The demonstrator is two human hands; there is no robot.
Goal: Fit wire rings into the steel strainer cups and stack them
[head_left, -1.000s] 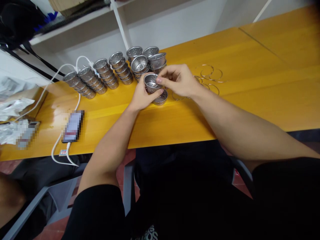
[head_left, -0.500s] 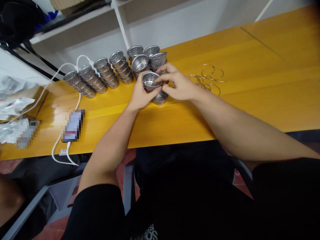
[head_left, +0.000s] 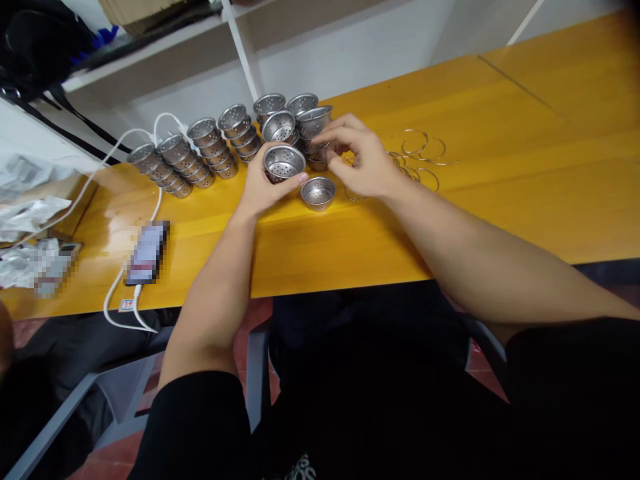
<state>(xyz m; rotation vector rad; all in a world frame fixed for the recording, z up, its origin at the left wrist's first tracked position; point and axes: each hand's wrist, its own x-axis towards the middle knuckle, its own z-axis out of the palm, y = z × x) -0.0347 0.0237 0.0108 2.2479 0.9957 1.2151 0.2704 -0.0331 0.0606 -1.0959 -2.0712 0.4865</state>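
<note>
My left hand (head_left: 260,187) is closed round a perforated metal strainer cup (head_left: 284,163), its open mouth tilted toward me above the table. A second, shallow strainer cup (head_left: 319,193) stands upright on the table just right of it. My right hand (head_left: 357,157) hovers beside the nearest stack of strainer cups (head_left: 314,123), fingers bent and thumb apart from them. Nothing shows between those fingers. Thin metal rings (head_left: 413,160) lie loose to the right of that hand, some partly hidden by it.
Several stacks of strainer cups (head_left: 207,143) line the back left of the yellow table (head_left: 500,173). A phone (head_left: 147,253) with a white cable lies at the left, near plastic bags (head_left: 30,200). Shelving (head_left: 240,47) rises behind the table.
My left hand has moved left with its strainer cup, uncovering the shallow cup on the table. My right hand has come away from the held cup's rim, slightly to the right.
</note>
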